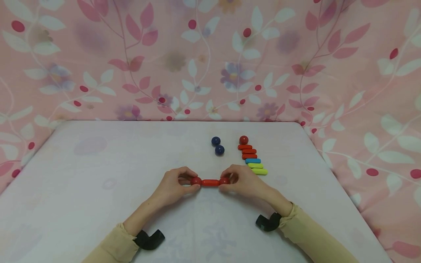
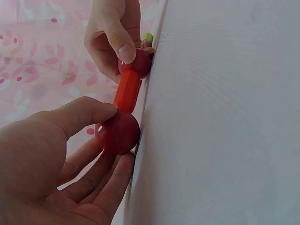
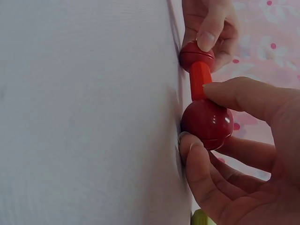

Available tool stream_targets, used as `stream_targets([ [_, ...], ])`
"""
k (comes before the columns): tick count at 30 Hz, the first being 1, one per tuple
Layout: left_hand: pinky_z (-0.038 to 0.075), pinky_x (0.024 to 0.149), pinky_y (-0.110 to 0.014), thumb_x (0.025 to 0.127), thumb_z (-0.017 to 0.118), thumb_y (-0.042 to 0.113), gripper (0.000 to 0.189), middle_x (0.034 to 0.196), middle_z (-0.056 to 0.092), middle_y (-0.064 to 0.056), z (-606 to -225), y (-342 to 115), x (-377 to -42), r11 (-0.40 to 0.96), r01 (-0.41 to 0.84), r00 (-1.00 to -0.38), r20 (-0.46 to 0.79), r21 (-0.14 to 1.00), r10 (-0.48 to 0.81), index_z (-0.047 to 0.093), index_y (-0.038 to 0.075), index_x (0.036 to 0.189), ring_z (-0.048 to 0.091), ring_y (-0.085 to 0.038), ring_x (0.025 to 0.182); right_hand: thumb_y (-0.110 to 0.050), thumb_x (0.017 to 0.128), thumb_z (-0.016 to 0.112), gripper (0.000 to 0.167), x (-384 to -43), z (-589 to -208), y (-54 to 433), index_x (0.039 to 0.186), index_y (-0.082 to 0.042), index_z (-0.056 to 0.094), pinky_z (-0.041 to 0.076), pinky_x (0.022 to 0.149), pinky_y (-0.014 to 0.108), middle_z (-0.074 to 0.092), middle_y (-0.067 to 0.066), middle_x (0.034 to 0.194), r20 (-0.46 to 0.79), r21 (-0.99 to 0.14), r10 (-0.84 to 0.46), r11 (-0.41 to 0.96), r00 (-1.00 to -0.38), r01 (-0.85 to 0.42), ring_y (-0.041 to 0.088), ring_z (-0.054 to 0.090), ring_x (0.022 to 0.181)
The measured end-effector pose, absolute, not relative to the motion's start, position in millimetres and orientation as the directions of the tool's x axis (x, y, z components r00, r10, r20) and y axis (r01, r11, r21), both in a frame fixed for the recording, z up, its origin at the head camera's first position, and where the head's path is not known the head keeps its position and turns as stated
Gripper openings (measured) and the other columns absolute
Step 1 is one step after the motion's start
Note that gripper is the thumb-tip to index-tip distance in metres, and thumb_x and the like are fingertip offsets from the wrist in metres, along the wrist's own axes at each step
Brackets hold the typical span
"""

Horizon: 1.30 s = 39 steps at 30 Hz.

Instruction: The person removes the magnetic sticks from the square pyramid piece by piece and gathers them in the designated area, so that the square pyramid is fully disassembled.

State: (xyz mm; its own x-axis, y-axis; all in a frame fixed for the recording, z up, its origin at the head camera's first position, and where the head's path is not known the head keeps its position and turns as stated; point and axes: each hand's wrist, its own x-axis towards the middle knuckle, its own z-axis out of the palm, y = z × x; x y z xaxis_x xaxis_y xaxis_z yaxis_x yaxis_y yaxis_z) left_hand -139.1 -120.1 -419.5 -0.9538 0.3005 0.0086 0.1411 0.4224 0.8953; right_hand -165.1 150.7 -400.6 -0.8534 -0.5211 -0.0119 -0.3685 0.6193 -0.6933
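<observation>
A red rod [image 1: 210,183] lies level between two dark red balls, touching one at each end. My left hand [image 1: 173,186] pinches the left ball [image 1: 196,181] between thumb and fingers. On the other side, the right ball [image 1: 224,181] is pinched by my right hand [image 1: 246,182]. In the left wrist view the near ball [image 2: 119,132] sits against the white tabletop, the rod [image 2: 127,91] leading away from it. The right wrist view has the right-hand ball [image 3: 207,123] up close, with my thumb reaching onto the rod [image 3: 200,79].
Two dark blue balls [image 1: 217,145] sit behind the hands. Right of them is another red ball [image 1: 243,140], then a slanting row of red rods [image 1: 249,151], a blue rod [image 1: 253,160] and yellow-green rods [image 1: 257,171], close to my right hand. A floral curtain [image 1: 210,62] hangs behind the table.
</observation>
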Motion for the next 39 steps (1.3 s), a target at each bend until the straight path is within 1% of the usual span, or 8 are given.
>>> stream_targets([
  [9,0.059,0.089,-0.032,0.084,0.082,0.019,0.026,0.102,0.071,-0.001,-421,-120,-139,0.422,0.145,-0.955,0.015,0.895,0.296,0.071,0.011,0.107,0.070,-0.013,0.092,-0.026,0.086,0.079,0.019,-163,-402,148,0.101,-0.017,0.074,0.052,0.067,0.025,0.064,-0.008,0.084,0.020,-0.697,-0.477,0.623,-0.879,-0.354,0.012,0.059,0.076],
  [13,0.059,0.089,-0.032,0.084,0.082,0.019,0.027,0.102,0.070,-0.001,-421,-120,-139,0.422,0.143,-0.955,0.014,0.895,0.295,0.071,0.011,0.107,0.071,-0.013,0.092,-0.026,0.085,0.080,0.018,-162,-402,148,0.100,-0.017,0.074,0.052,0.066,0.025,0.064,-0.006,0.084,0.013,-0.708,-0.454,0.625,-0.891,-0.329,0.013,0.058,0.076],
  [20,0.059,0.088,-0.031,0.084,0.082,0.019,0.026,0.101,0.071,-0.002,-421,-119,-139,0.415,0.145,-0.954,0.016,0.898,0.298,0.071,0.011,0.106,0.070,-0.013,0.090,-0.025,0.085,0.079,0.017,-162,-401,147,0.098,-0.015,0.074,0.050,0.060,0.025,0.063,-0.004,0.079,-0.008,-0.725,-0.400,0.633,-0.917,-0.270,0.015,0.058,0.071],
  [25,0.059,0.088,-0.029,0.083,0.082,0.018,0.026,0.100,0.071,-0.001,-420,-119,-139,0.419,0.139,-0.955,0.010,0.897,0.296,0.071,0.011,0.106,0.069,-0.013,0.091,-0.024,0.085,0.080,0.019,-164,-400,147,0.099,-0.016,0.072,0.050,0.062,0.025,0.062,-0.004,0.080,0.002,-0.717,-0.329,0.658,-0.944,-0.231,0.015,0.057,0.075],
  [32,0.058,0.090,-0.031,0.083,0.082,0.017,0.030,0.104,0.070,-0.001,-421,-118,-141,0.423,0.122,-0.955,-0.009,0.898,0.296,0.070,0.010,0.110,0.068,-0.014,0.094,-0.024,0.087,0.079,0.034,-175,-394,149,0.118,-0.013,0.071,0.055,0.071,0.027,0.066,-0.001,0.098,0.048,-0.747,-0.350,0.609,-0.936,-0.266,0.016,0.063,0.082],
  [35,0.058,0.091,-0.032,0.083,0.083,0.017,0.032,0.104,0.069,-0.001,-421,-118,-140,0.426,0.102,-0.958,-0.026,0.899,0.285,0.070,0.011,0.111,0.068,-0.014,0.095,-0.026,0.086,0.080,0.035,-185,-393,148,0.117,-0.014,0.072,0.055,0.072,0.029,0.067,0.000,0.102,0.042,-0.766,-0.341,0.592,-0.939,-0.249,0.017,0.064,0.086],
  [39,0.058,0.091,-0.032,0.082,0.083,0.018,0.034,0.104,0.069,-0.001,-422,-118,-141,0.421,0.093,-0.958,-0.034,0.902,0.285,0.069,0.010,0.112,0.068,-0.015,0.095,-0.025,0.085,0.081,0.035,-199,-391,144,0.117,-0.016,0.072,0.055,0.071,0.028,0.068,0.001,0.103,0.020,-0.769,-0.322,0.601,-0.947,-0.220,0.018,0.065,0.088],
])
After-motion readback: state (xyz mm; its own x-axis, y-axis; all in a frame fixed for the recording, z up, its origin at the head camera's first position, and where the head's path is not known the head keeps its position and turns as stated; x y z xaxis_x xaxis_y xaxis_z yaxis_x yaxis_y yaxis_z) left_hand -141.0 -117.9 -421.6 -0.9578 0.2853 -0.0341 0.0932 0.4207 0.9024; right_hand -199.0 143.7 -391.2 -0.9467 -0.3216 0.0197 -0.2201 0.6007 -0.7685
